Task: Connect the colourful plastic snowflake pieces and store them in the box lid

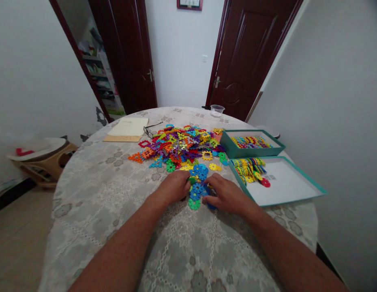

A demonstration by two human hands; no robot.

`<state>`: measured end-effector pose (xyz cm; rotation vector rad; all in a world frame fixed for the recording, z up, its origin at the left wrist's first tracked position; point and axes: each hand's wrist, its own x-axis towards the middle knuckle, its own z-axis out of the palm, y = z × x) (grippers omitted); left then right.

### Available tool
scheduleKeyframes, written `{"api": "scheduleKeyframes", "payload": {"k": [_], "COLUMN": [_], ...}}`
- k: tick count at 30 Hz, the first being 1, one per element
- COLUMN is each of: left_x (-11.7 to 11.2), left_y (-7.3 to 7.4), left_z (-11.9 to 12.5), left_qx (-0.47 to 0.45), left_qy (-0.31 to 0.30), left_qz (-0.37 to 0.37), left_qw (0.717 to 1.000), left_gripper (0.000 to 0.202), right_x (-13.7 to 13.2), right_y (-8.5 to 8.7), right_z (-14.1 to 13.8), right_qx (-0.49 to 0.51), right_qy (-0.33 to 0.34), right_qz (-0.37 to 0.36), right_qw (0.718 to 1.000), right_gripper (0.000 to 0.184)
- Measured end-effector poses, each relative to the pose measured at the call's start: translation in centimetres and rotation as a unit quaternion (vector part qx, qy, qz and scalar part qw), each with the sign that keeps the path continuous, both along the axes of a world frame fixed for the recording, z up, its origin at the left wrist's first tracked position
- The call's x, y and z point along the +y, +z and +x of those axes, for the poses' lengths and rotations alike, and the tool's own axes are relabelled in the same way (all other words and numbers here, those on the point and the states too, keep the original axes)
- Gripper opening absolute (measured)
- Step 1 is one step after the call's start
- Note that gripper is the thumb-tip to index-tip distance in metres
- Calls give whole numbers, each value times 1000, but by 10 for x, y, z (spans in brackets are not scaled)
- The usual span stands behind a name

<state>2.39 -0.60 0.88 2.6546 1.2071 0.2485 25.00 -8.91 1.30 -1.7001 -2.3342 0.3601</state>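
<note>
One green disc looks pinched in my left grip; right grip half-curled by blue discs, can't tell its hold. Probably light, stiff; I'd grab edges.

Cloth-covered tbl w/ plastic pcs, specs, grn box.

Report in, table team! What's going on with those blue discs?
Left hand at left of blue discs, right hand at their right; grip unclear. Green disc at near end. Colourful heap just beyond.
</note>
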Motion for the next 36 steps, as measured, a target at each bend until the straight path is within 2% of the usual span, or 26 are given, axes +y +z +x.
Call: {"api": "scheduleKeyframes", "payload": {"k": [4, 6, 9, 13, 22, 28, 32, 36], "left_x": [0, 0, 0, -1, -3, -2, -4, -3], "left_y": [6, 8, 11, 12, 7, 6, 10, 16], "left_z": [-3, -4, -5, -6, 0, 3, 4, 0], "left_qx": [11, 17, 24, 23, 0, -6, -25, -45], "left_qy": [35, 47, 49, 39, 30, 44, 48, 67], "left_qz": [-17, -20, -29, -32, -58, -64, -87, -104], "left_qw": [999, 999, 998, 998, 998, 997, 995, 991], "left_gripper": [17, 17, 18, 21, 24, 22, 23, 21], "right_x": [-2, 0, 5, 9, 7, 10, 13, 14], "right_y": [-2, -4, -5, -5, -4, -8, -11, -10], "right_z": [-17, -29, -40, -41, -38, -42, -37, -16], "right_qx": [-30, -51, -84, -121, -121, -151, -118, 14], "right_qy": [-10, -20, -43, -43, -31, -32, -31, -75], "right_qz": [10, 8, 4, 8, 6, 14, 12, 37], "right_qw": [999, 998, 996, 992, 992, 988, 992, 996], "right_gripper": [54, 57, 46, 34, 49, 34, 29, 32]}}
